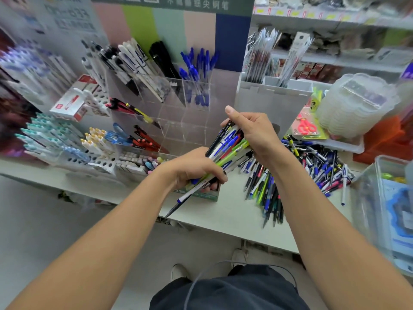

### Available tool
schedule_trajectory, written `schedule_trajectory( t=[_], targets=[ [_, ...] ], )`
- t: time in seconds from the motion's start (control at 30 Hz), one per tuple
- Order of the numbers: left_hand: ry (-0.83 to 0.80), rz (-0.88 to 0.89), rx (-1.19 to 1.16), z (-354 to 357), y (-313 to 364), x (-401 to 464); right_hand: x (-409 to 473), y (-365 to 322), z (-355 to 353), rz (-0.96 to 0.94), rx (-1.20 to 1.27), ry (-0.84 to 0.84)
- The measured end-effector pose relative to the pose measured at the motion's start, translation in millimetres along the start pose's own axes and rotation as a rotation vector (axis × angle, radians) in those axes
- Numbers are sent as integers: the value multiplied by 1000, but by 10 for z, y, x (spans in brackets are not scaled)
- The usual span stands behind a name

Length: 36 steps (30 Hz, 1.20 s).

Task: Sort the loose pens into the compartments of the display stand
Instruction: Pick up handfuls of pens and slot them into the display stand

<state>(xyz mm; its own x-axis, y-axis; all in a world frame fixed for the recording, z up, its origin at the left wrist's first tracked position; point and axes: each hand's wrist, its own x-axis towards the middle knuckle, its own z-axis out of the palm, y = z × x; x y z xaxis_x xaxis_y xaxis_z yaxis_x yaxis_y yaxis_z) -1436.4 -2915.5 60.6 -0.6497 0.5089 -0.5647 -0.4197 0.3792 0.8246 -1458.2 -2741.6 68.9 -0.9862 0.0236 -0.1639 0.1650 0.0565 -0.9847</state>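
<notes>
My left hand (196, 168) grips the lower end of a bundle of mixed pens (228, 148), blue, green, black and white, held in front of the clear display stand (183, 121). My right hand (252, 133) grips the upper part of the same bundle, thumb raised. One white pen with a dark tip (185, 199) sticks out below my left hand. A big pile of loose pens (297, 168) lies on the white shelf to the right. The stand's upper compartments hold white pens (134, 61), black pens (163, 59) and blue pens (196, 72); several lower compartments look empty.
Racks of teal and white pens (51, 137) stand at the left. A white box of packaged pens (274, 92) is behind my right hand. Stacked clear plastic tubs (355, 104), pink scissors (306, 126) and a clear bin (388, 209) sit at the right. The shelf edge (223, 222) runs near my body.
</notes>
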Motion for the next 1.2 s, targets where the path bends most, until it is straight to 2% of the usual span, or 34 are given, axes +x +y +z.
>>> schedule_trajectory(
  t=[0.27, 0.33, 0.4, 0.47, 0.5, 0.53, 0.57, 0.67, 0.7, 0.77, 0.9, 1.07, 1.13, 1.2],
  targets=[
    [-65, -66, -29, 152, 94, 209, 128, 170, -263, 164, -137, -40],
    [-70, -78, -62, 216, 136, 225, 120, 147, -310, 143, -165, -30],
    [-40, -54, -194, 275, 167, 235, 64, 131, -385, -40, -183, 121],
    [3, 13, -386, 269, 158, 224, -109, 148, -447, -208, -107, 374],
    [22, 49, -474, 238, 146, 205, -232, 171, -454, -228, -67, 450],
    [40, 87, -554, 200, 136, 172, -350, 215, -442, -201, -62, 451],
    [65, 130, -628, 157, 124, 139, -464, 246, -411, -134, -73, 369],
    [164, 283, -808, 37, 115, 33, -639, 263, -210, 149, -185, -156],
    [199, 313, -866, 0, 110, 11, -637, 260, -125, 182, -220, -306],
    [277, 357, -984, -84, 82, -14, -591, 233, 45, 159, -239, -469],
    [397, 466, -1189, -218, -50, -116, -479, 209, 294, 80, -307, -566],
    [560, 531, -1292, -521, -244, -361, -468, 256, 201, 170, -389, -643],
    [609, 494, -1255, -641, -303, -481, -476, 162, 164, 153, -332, -582],
    [591, 440, -1157, -685, -337, -576, -420, -35, 190, 99, -175, -436]
  ],
)
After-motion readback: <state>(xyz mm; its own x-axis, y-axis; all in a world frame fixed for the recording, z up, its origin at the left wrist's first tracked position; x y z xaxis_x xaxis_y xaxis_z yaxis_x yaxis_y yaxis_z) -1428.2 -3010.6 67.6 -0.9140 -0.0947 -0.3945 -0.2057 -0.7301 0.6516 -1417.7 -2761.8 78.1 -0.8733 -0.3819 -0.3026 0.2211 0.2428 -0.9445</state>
